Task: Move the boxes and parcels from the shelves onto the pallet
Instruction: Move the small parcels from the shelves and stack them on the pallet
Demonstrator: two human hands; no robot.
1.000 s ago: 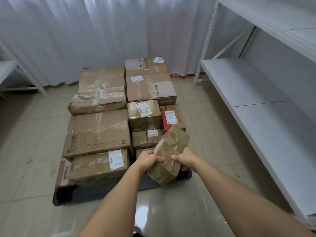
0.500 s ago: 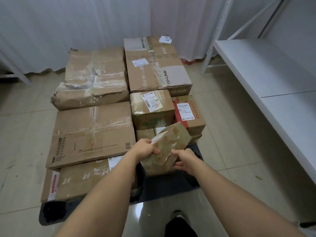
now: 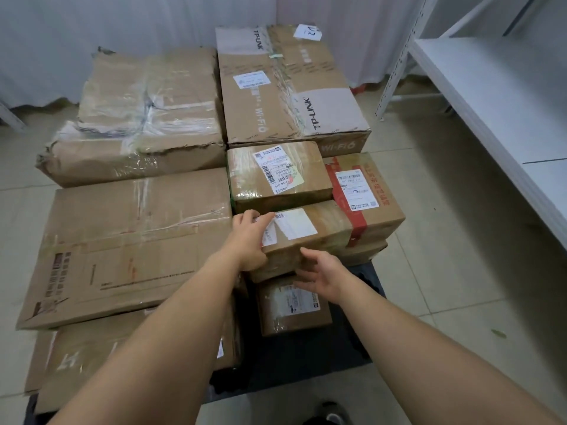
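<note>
Parcel [image 3: 306, 237] on stack, left hand [image 3: 250, 237] atop.

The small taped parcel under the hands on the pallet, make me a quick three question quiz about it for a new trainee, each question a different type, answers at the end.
1. True or false: the small taped parcel lies on top of other boxes, not on the bare pallet.
2. Multiple choice: which hand lies on the parcel's top? A) the left hand B) the right hand C) neither.
3. Fill in: the brand printed on the big box at the back is ____.

Key: 1 true. 2 A; the right hand is open at the parcel's near side, and whether it touches cannot be told. 3 TP-LINK.
</note>
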